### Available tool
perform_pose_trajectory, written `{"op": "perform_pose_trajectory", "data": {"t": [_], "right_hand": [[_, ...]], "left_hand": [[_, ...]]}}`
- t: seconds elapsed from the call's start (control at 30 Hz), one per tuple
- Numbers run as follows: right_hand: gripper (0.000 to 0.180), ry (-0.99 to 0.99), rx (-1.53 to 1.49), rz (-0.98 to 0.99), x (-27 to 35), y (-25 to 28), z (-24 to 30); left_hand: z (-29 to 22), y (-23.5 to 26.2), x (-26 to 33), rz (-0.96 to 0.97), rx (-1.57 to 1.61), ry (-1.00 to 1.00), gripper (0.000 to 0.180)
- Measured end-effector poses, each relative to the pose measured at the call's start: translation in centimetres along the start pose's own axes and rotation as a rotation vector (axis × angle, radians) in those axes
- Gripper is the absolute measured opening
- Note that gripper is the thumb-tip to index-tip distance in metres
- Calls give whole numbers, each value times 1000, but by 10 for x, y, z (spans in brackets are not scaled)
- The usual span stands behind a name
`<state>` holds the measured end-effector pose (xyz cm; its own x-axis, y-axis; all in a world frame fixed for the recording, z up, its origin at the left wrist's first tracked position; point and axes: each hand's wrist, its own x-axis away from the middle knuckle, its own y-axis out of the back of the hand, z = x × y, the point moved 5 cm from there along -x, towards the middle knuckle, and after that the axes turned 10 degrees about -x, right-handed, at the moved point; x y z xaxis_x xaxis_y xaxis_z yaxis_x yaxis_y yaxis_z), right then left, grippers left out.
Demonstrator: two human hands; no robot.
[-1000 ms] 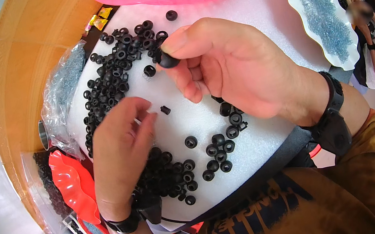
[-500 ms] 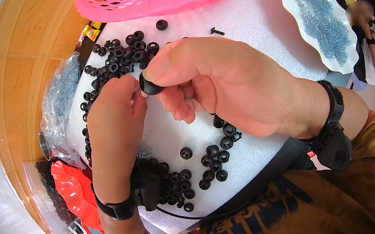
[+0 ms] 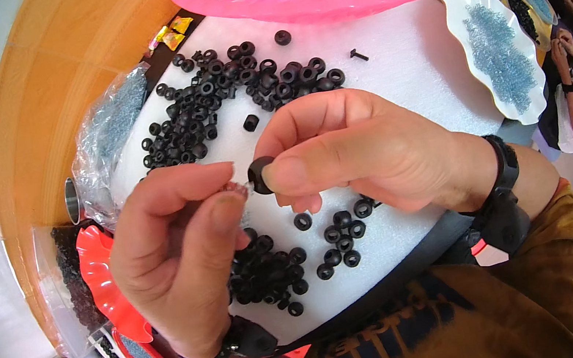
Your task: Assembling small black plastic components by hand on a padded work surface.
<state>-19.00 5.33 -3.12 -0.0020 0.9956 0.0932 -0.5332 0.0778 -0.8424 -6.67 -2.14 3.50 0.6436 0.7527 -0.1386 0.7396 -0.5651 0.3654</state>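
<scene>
Between the thumb and fingers of my right hand [image 3: 386, 153] is a black ball-shaped part [image 3: 259, 176] with one side facing my left hand. My left hand [image 3: 173, 262] is closed in a pinch on a small clear or silvery piece [image 3: 248, 187], too small to make out fully. Its tip meets or nearly meets the black part. Beyond my hands spreads a large pile of black ball-shaped parts with holes [image 3: 214, 90]. A second heap [image 3: 264, 275] lies beside my left wrist, partly hidden by it. A smaller cluster [image 3: 343, 233] sits below my right hand.
A pink openwork basket [image 3: 320, 5] with some black parts stands at the far edge of the white sheet [image 3: 408, 50]. A white wavy dish [image 3: 456, 13] of bluish small pieces is at right. On the left are a plastic bag [image 3: 108, 124] and a red wavy dish [image 3: 100, 270]. Other people sit nearby.
My left hand has turned, and its thumb and finger now show a small piece pinched at their tips. My right hand keeps the black part, which has tilted. The view has shifted slightly.
</scene>
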Motion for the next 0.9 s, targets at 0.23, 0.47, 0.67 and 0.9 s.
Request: {"op": "perform_pose_trajectory", "data": {"t": [0.23,0.47,0.67,0.9], "right_hand": [[19,-19,-26,59,0,-5,2],[20,-32,-122,64,3,-3,0],[22,-62,-207,91,4,-8,-1],[22,-62,-206,110,2,-5,-1]], "left_hand": [[-3,-1,2,8,-179,-127,13],[-7,-5,3,-3,-325,-247,14],[-11,-8,7,-14,-284,-223,16],[-5,-6,6,-75,-302,-336,16]]}}
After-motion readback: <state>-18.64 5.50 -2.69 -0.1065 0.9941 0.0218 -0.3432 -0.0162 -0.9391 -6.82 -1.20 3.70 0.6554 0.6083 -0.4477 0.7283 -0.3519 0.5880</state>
